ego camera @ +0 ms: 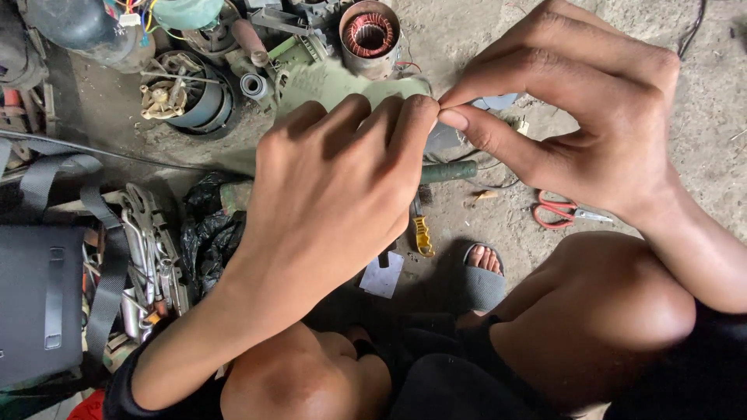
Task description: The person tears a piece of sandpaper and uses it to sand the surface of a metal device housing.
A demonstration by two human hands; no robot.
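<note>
Left hand (334, 194) and right hand (576, 109) raised, fingers (459, 118) pinched together, tips meeting

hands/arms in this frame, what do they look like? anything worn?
Both hands bare: left hand and right hand show no gloves, rings, watch or markings. Forearms uncovered; dark sleeve edges show only near the frame's bottom corners.

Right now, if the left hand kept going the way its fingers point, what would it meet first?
The right hand: the left hand's fingertips already meet its thumb and forefinger. Beyond, probably the pale green sheet, though depth is unclear.
</note>
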